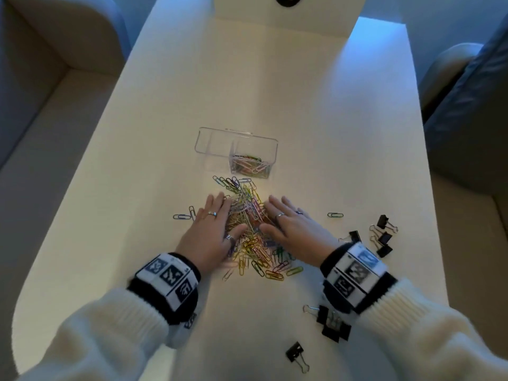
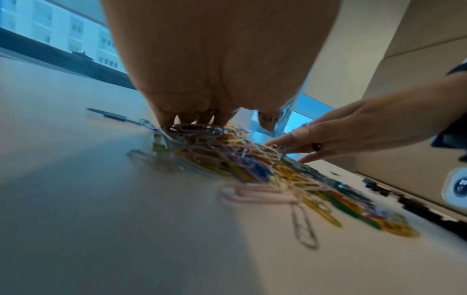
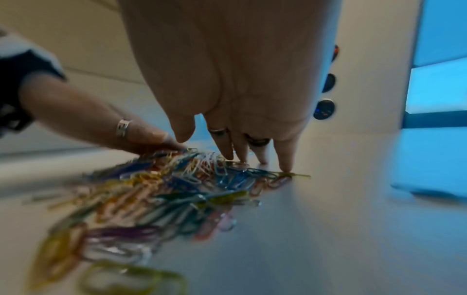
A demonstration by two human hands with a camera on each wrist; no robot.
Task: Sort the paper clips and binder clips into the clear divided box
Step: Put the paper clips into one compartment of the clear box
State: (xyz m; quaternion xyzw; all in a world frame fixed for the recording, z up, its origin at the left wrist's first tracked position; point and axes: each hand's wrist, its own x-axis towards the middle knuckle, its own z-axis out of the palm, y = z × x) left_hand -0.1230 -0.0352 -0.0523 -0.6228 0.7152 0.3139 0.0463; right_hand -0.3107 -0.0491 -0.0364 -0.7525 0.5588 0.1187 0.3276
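Note:
A heap of coloured paper clips (image 1: 248, 224) lies on the white table, just in front of the clear divided box (image 1: 236, 152). The box's right compartment holds some paper clips (image 1: 248, 166); its left compartment looks bare. My left hand (image 1: 211, 224) lies flat against the heap's left side, fingers straight. My right hand (image 1: 288, 221) lies flat against its right side, and its fingertips (image 3: 286, 167) touch the clips and the table. In the left wrist view the heap (image 2: 252, 159) sits between both hands. Black binder clips (image 1: 380, 235) lie scattered to the right.
More binder clips (image 1: 331, 323) lie near my right wrist, and one (image 1: 296, 353) sits near the front edge. Stray paper clips (image 1: 184, 214) lie left of the heap, one (image 1: 335, 215) to its right. Sofas flank the table. A white panel (image 1: 288, 12) stands at the far end.

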